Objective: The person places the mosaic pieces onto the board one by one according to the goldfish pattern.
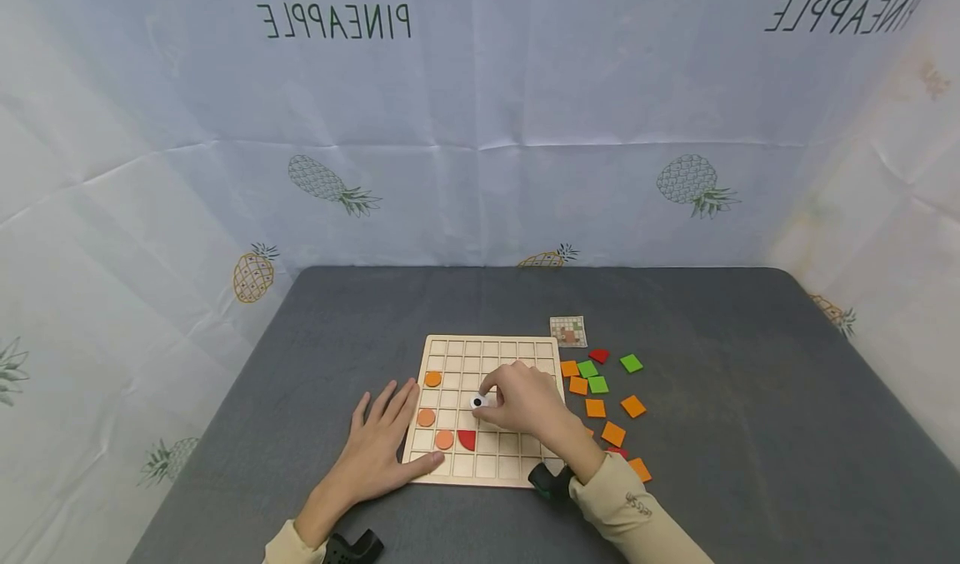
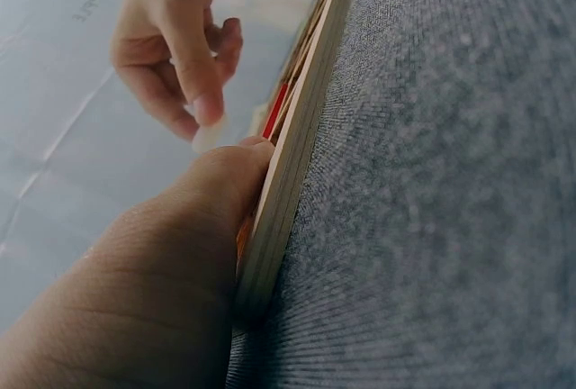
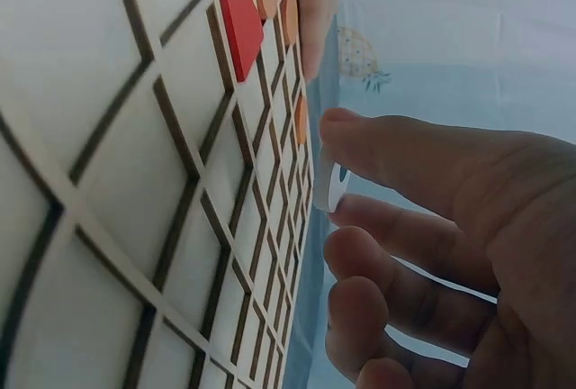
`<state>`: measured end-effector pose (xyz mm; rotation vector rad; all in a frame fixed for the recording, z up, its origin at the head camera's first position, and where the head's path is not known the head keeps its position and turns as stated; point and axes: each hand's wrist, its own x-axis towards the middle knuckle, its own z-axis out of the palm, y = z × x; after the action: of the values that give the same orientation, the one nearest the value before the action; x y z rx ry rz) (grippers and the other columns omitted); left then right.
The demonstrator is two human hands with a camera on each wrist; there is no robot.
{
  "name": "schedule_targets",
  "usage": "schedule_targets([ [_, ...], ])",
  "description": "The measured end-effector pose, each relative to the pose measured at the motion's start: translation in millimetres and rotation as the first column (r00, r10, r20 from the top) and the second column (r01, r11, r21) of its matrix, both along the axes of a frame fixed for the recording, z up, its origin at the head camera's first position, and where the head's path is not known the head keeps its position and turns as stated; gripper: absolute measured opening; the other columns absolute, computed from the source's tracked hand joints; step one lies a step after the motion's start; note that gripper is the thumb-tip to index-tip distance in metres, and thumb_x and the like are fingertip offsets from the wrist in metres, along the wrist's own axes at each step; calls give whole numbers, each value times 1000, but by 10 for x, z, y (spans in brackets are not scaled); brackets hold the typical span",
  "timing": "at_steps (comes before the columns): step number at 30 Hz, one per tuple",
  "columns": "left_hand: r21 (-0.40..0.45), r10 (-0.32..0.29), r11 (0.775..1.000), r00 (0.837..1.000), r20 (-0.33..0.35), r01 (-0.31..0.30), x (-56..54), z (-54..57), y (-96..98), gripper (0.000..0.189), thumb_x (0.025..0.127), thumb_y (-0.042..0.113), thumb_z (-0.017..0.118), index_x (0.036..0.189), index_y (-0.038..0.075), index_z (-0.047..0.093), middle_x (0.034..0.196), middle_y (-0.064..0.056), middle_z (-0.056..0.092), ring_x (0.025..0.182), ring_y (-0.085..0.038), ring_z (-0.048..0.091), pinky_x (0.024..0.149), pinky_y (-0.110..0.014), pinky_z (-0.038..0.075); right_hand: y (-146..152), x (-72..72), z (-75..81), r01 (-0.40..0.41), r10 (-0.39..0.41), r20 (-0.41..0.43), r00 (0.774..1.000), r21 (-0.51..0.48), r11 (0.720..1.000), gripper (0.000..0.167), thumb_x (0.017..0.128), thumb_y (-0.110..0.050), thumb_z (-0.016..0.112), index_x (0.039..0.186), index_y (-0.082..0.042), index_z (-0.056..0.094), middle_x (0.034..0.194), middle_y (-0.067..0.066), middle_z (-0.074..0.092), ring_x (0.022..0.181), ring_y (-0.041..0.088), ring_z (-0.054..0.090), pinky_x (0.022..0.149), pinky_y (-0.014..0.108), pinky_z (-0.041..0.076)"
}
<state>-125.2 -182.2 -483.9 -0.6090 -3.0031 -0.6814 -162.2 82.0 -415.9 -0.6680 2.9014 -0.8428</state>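
A white disc with a black dot (image 1: 477, 401) is pinched between thumb and finger of my right hand (image 1: 521, 397), above the middle of the wooden grid board (image 1: 487, 466). The right wrist view shows the disc (image 3: 329, 186) edge-on, apart from the board's surface. My left hand (image 1: 378, 447) lies with fingers spread along the board's left edge, its thumb on the near left corner. On the board sit a red quarter-circle piece (image 1: 467, 440) and orange discs (image 1: 444, 440) in the left columns.
Right of the board lie several loose orange squares (image 1: 633, 406), green squares (image 1: 632, 363) and a red piece (image 1: 599, 355). A small printed pattern card (image 1: 568, 331) lies by the far right corner. The grey table (image 1: 720, 397) meets a pineapple-print cloth (image 1: 480, 89) behind.
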Motion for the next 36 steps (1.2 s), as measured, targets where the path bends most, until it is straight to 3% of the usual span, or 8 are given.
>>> schedule_targets([
  [5, 3, -5, 1000, 1000, -10, 5, 0, -2, -4, 107, 92, 70, 70, 169, 3, 37, 176, -19, 38, 163, -51, 31, 125, -80, 13, -67, 8, -34, -13, 13, 11, 1000, 7, 1000, 20, 86, -22, 93, 100, -9, 87, 60, -5, 61, 53, 7, 49, 47, 22, 34],
  [14, 3, -8, 1000, 1000, -8, 8, 1, -16, -16, 107, 93, 71, 70, 169, 4, 36, 176, -18, 37, 163, -51, 30, 125, -80, 13, -166, 22, -88, -13, 11, 42, 999, 31, 999, 21, 85, -23, 93, 97, -7, 87, 81, 1, 78, 57, 6, 46, 51, 21, 34],
  [17, 4, -12, 1000, 1000, -13, 12, 3, -17, -19, 107, 93, 71, 69, 169, 4, 36, 176, -18, 37, 163, -51, 31, 125, -80, 14, -184, 32, -118, -19, 18, 45, 999, 22, 1000, 19, 85, -23, 93, 95, -8, 86, 75, 0, 75, 56, 5, 44, 50, 21, 33],
  [21, 6, -16, 1000, 1000, -14, 16, 5, -15, -19, 107, 94, 71, 69, 170, 4, 36, 177, -18, 37, 163, -51, 30, 125, -80, 14, -197, 37, -146, -25, 24, 46, 999, 15, 1000, 19, 85, -25, 93, 93, -9, 87, 59, -8, 58, 50, 4, 36, 48, 22, 27],
  [24, 6, -14, 1000, 1000, -10, 14, 7, -12, -17, 107, 94, 71, 69, 170, 4, 35, 176, -18, 37, 164, -50, 30, 125, -80, 13, -202, 32, -156, -20, 19, 51, 999, 15, 1000, 19, 86, -27, 94, 92, -10, 87, 56, -13, 48, 49, 4, 34, 48, 21, 24],
  [36, 15, -12, 1000, 1000, -15, 13, 12, -2, -14, 107, 93, 72, 69, 169, 3, 37, 175, -19, 39, 163, -51, 31, 125, -80, 14, -179, 28, -167, 1, -1, 91, 996, 7, 1000, 22, 85, -27, 94, 97, -9, 87, 55, -10, 49, 51, 6, 40, 49, 21, 29],
])
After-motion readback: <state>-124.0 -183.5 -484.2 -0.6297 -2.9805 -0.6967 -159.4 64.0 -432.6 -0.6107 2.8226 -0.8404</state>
